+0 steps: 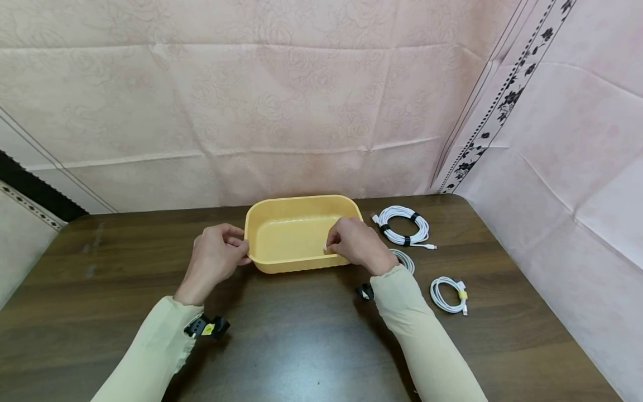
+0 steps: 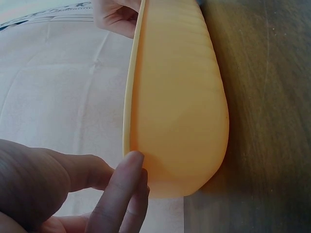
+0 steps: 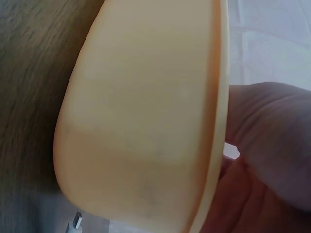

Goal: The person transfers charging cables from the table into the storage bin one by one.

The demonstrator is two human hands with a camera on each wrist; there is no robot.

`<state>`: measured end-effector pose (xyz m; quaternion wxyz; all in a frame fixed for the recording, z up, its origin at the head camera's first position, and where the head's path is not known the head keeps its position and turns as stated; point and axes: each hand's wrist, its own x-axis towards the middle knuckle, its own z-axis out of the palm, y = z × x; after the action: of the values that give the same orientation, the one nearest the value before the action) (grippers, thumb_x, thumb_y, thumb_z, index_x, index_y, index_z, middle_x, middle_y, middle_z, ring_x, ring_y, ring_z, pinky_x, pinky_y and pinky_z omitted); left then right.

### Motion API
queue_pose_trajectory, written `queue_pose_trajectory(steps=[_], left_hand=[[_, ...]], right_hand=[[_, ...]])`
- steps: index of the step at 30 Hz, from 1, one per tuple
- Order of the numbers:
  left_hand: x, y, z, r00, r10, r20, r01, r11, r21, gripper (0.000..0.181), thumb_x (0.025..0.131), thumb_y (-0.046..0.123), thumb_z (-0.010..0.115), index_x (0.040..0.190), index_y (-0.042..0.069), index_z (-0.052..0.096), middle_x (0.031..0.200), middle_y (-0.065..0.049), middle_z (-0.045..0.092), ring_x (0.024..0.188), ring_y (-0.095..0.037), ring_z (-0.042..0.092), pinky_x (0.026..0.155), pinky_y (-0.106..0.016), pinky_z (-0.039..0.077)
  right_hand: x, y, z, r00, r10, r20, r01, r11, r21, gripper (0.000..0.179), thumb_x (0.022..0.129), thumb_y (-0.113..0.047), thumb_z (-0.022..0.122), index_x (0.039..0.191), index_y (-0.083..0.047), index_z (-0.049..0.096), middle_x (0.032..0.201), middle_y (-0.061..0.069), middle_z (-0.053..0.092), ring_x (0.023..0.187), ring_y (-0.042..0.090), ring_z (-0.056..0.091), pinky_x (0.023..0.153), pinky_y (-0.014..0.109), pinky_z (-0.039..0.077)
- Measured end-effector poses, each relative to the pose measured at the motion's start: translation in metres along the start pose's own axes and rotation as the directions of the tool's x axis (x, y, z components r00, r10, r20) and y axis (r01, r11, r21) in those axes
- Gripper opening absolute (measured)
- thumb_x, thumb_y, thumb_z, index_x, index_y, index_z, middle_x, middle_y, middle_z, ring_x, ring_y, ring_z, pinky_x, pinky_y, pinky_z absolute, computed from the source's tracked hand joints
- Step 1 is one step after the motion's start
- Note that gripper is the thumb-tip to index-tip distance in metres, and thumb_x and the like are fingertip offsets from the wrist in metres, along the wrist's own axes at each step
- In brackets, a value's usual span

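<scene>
A shallow yellow plastic tray (image 1: 288, 261) stands on the table near its back edge. My left hand (image 1: 219, 251) is at its left end; in the left wrist view bent fingers (image 2: 119, 194) hold it at the rim by the front corner. My right hand (image 1: 358, 241) reaches over the front right rim, fingertips down inside the tray. Something small and white (image 1: 325, 247) shows at those pinched fingertips; most of it is hidden, so its kind is unclear. The right wrist view shows the tray's outer wall (image 3: 141, 107) with the hand (image 3: 272, 141) behind the rim.
Right of the tray lies a coiled white cable (image 1: 424, 229) with black ties. Partly under my right wrist is another pale coil (image 1: 406, 261). Farther right sits a smaller white coiled cable (image 1: 438, 296) with a yellow tie. Patterned cloth (image 1: 301, 111) hangs behind the table.
</scene>
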<state>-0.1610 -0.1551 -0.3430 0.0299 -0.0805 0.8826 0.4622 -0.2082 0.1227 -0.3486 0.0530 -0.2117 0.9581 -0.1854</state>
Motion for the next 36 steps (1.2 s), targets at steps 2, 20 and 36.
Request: queue_pose_trajectory(steps=[2,20,36], left_hand=[[0.000,0.000,0.000,1.000,-0.003,-0.001,0.003,1.000,-0.001,0.037,0.095,0.012,0.064,0.129,-0.003,0.061,0.106,-0.021,0.071,0.068,-0.010,0.073,0.072,-0.033,0.065],[0.000,-0.001,0.000,1.000,0.011,-0.001,-0.011,1.000,-0.008,0.037,0.095,0.012,0.064,0.129,-0.004,0.061,0.106,-0.022,0.071,0.069,-0.011,0.073,0.072,-0.033,0.065],[0.000,0.001,0.000,1.000,-0.017,0.006,0.017,1.000,-0.005,0.037,0.096,0.012,0.064,0.130,-0.003,0.060,0.107,-0.021,0.070,0.068,-0.010,0.072,0.074,-0.034,0.065]], right_hand=[[0.001,-0.001,0.000,1.000,-0.002,0.003,0.002,1.000,-0.009,0.011,0.090,-0.013,0.074,0.084,-0.018,0.082,0.081,-0.006,0.076,0.072,0.011,0.058,0.064,0.027,0.049],[0.009,-0.004,-0.002,0.994,0.072,0.086,-0.075,0.997,0.023,0.015,0.087,-0.015,0.079,0.073,-0.019,0.078,0.073,-0.008,0.069,0.065,0.010,0.055,0.055,0.022,0.045],[0.014,-0.004,-0.004,0.989,0.051,0.142,-0.050,0.999,-0.009,0.016,0.086,-0.012,0.077,0.073,-0.019,0.080,0.070,-0.008,0.069,0.062,0.009,0.053,0.052,0.020,0.042]])
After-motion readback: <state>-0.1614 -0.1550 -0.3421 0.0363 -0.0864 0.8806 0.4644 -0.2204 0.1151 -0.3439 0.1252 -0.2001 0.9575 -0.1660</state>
